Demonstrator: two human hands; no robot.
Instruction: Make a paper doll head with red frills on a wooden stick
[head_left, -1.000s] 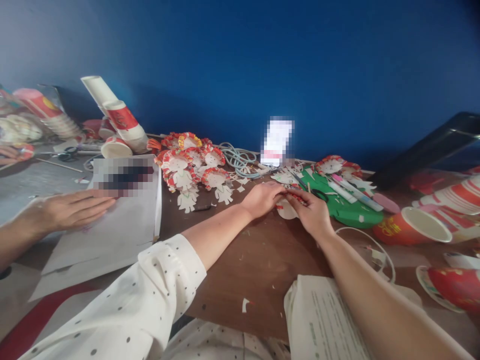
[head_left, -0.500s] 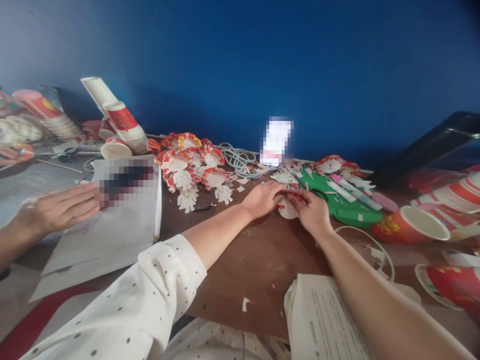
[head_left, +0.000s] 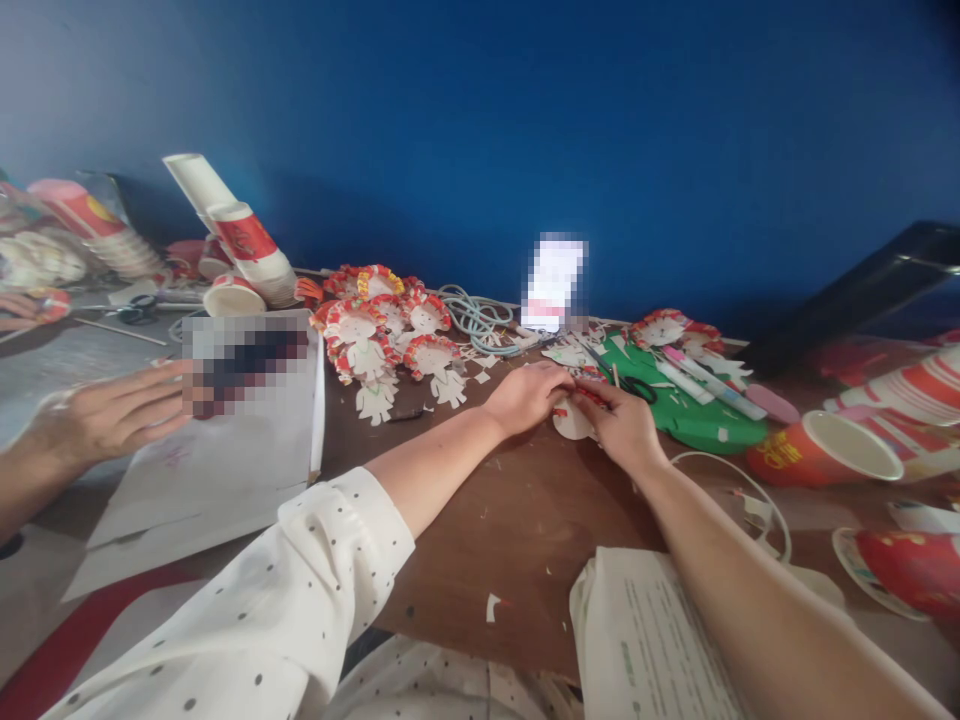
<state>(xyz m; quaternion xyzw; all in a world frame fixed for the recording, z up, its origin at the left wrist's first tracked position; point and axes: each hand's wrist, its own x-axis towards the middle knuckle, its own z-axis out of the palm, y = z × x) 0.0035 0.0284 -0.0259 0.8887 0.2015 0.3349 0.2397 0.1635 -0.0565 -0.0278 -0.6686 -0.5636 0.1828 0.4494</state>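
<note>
Both hands meet above the brown tabletop [head_left: 480,540]. My left hand [head_left: 527,397] is closed, its fingers partly hidden, around the far side of a small white and red paper cutout [head_left: 573,421]. From the right, my right hand [head_left: 624,420] pinches the same cutout between thumb and fingers. Its white rounded lower part shows under the hands; the rest is covered. Just left of my left forearm lie several finished-looking paper dolls [head_left: 442,385] with red frilled hair and white bodies. A green sheet [head_left: 705,430] bearing scissors [head_left: 636,388] and pens lies right of my right hand.
A lit phone [head_left: 553,285] leans against the blue wall, beside a coiled pale cable [head_left: 476,318]. Paper cups [head_left: 251,245] stand at the left and an orange cup [head_left: 825,450] at the right. Another person's hand [head_left: 112,415] rests by white sheets [head_left: 247,470]. A paper stack [head_left: 645,630] lies nearest me.
My hands stay together on the paper cutout, with only a slight shift of the fingers. The other person's hand at the left has moved slightly left.
</note>
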